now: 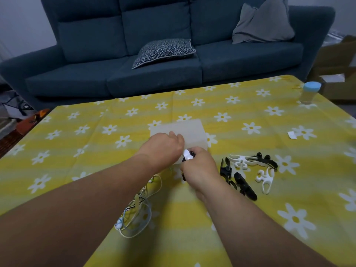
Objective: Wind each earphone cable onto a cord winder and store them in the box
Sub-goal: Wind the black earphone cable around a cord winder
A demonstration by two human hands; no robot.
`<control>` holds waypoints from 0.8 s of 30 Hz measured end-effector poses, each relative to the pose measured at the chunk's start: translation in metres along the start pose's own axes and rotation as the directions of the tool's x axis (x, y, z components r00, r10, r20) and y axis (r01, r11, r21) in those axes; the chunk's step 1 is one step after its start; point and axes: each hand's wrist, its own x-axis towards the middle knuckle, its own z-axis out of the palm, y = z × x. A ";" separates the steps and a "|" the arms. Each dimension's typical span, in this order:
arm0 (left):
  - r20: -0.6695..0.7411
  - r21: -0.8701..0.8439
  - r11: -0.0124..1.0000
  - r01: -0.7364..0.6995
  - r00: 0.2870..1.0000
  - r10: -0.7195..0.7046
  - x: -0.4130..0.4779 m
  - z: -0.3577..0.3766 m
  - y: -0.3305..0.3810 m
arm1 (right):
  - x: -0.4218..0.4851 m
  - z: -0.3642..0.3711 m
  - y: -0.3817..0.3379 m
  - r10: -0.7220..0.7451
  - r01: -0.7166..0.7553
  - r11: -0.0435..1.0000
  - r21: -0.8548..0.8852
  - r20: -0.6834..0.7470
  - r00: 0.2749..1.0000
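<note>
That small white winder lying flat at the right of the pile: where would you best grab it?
Probably pinch the small white winder across its slim middle, coming from above and from its right. It lies flat on the cloth, and the black winders crowd its left side.

No text, label, brand or number can be read anywhere. The small white slip (292,135) on the tablecloth (248,110) and the jar (310,93) at the far corner are too small and blurred to show any legible mark.
</note>
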 end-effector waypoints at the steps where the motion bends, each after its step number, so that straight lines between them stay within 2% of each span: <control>1: -0.007 0.002 1.000 0.001 1.000 -0.001 0.002 -0.005 -0.001 | 0.000 -0.001 0.000 0.002 -0.002 1.000 0.012 0.016 1.000; 5: 0.015 -0.026 0.999 0.035 0.999 -0.034 0.007 -0.022 -0.011 | -0.001 -0.002 0.000 -0.002 0.003 1.000 -0.024 0.051 0.999; 9: -0.029 -0.198 0.976 0.088 0.995 -0.096 0.004 -0.023 -0.038 | -0.004 -0.002 -0.003 -0.136 0.128 0.962 -0.240 -0.016 0.991; 11: -0.085 -0.303 0.946 0.120 0.985 -0.152 0.004 -0.025 -0.052 | -0.007 -0.004 -0.007 -0.247 0.217 0.914 -0.342 -0.043 0.968; 13: -0.187 -0.373 0.919 0.129 0.959 -0.211 0.006 -0.024 -0.062 | -0.008 -0.005 -0.008 -0.325 0.296 0.872 -0.390 -0.009 0.946; 15: -0.331 -0.375 0.921 0.105 0.913 -0.239 0.012 -0.022 -0.069 | -0.005 -0.005 -0.007 -0.305 0.302 0.854 -0.424 0.062 0.950; 17: -0.380 -0.345 0.929 0.134 0.885 -0.269 0.017 -0.017 -0.077 | -0.004 -0.004 -0.004 -0.245 0.265 0.843 -0.468 0.104 0.964; 21: -0.275 -0.310 0.902 0.300 0.880 -0.387 0.026 0.006 -0.087 | -0.003 -0.002 -0.004 -0.212 0.222 0.854 -0.470 0.076 0.974; 24: -0.044 -0.427 0.834 0.349 0.913 -0.405 0.029 0.030 -0.087 | -0.002 -0.002 -0.005 -0.203 0.212 0.853 -0.477 0.071 0.977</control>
